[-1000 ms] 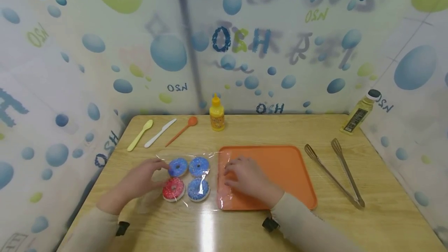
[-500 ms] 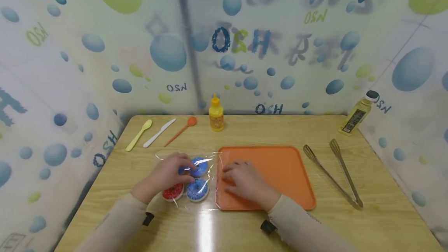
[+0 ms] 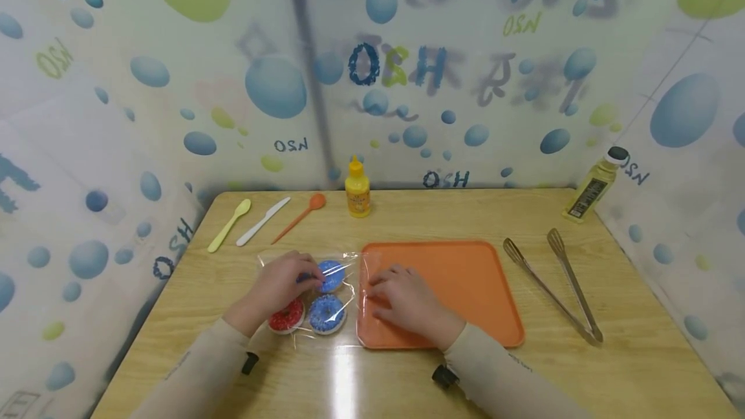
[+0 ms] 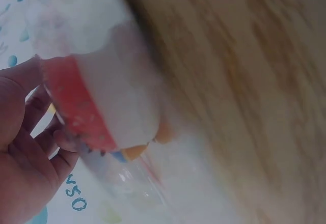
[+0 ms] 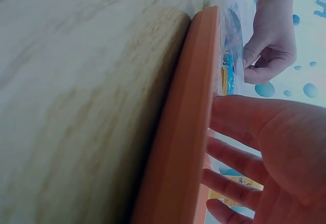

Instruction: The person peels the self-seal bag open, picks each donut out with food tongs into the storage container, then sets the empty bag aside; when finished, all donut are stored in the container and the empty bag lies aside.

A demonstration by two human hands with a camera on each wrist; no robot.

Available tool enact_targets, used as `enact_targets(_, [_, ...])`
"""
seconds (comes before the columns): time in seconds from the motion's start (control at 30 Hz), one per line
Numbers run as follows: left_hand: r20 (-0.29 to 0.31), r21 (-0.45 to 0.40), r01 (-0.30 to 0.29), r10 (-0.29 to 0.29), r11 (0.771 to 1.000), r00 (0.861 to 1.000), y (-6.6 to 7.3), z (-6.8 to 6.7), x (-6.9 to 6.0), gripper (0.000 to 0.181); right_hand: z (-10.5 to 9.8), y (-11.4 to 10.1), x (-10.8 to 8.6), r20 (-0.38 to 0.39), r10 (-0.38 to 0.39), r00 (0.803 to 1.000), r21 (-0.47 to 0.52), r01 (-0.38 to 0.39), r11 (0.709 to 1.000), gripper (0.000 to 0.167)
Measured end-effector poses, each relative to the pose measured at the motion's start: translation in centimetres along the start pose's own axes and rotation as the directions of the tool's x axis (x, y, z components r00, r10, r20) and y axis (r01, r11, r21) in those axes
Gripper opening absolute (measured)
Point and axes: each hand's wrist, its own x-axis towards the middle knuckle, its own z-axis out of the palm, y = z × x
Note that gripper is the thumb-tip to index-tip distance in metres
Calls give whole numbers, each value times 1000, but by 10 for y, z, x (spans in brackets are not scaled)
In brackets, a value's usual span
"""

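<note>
A clear plastic bag (image 3: 354,286) holds several toy doughnuts and overlaps the tray's left edge. The red doughnut (image 3: 286,317) sits front left inside, a blue doughnut (image 3: 327,313) front right and another blue doughnut (image 3: 330,276) behind it. My left hand (image 3: 273,290) is over the bag, thumb and fingertips pinching its film; this hand hides most of the back-left doughnut. With fingers spread and loosely bent, my right hand (image 3: 407,299) rests at the bag's right end, over the orange tray (image 3: 465,290). The left wrist view shows the red doughnut's side (image 4: 81,104), blurred.
Behind the bag lie a yellow spoon (image 3: 229,225), a white knife (image 3: 263,222) and an orange spoon (image 3: 299,218). A yellow squeeze bottle (image 3: 357,194) stands at the back. Metal tongs (image 3: 576,290) lie right of the tray, near an oil bottle (image 3: 593,189).
My left hand has moved right, from the bag's left side to above the doughnuts, and its thumb and fingertips have come together on the film. My right hand has barely moved.
</note>
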Motion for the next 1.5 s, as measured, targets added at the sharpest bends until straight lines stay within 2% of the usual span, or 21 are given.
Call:
enact_targets(0.27, [-4,-47,8,-9,999,1000,-1,4,1,15,0,-1,0,-4,7,1000,10,-7,1000,31])
enact_targets(0.47, [-51,3,-36,36,999,998,0,7,5,5,1,-1,1,-6,-1,1000,7,1,1000,30])
enact_targets(0.6, [-41,7,-37,37,999,998,0,6,5,6,3,0,1,-8,0,1000,7,0,1000,29])
enact_targets(0.77, [-30,-11,-20,19,1000,999,1,6,4,17,2,-1,1,-2,-3,1000,4,3,1000,30])
enact_targets(1.03, [-65,97,-120,127,988,990,5,9,11,7,1,0,0,-24,-21,1000,-31,20,999,30])
enact_targets(1.13, [-68,120,-137,146,983,987,6,9,11,7,1,0,0,-23,-21,1000,-30,21,999,30])
enact_targets(1.3, [-69,96,-102,109,990,992,7,9,9,9,2,1,0,-13,-20,1000,-36,19,999,28])
enact_targets(1.5, [-75,-34,-51,48,998,996,7,1,4,8,2,6,-4,-25,-38,999,-21,38,999,28])
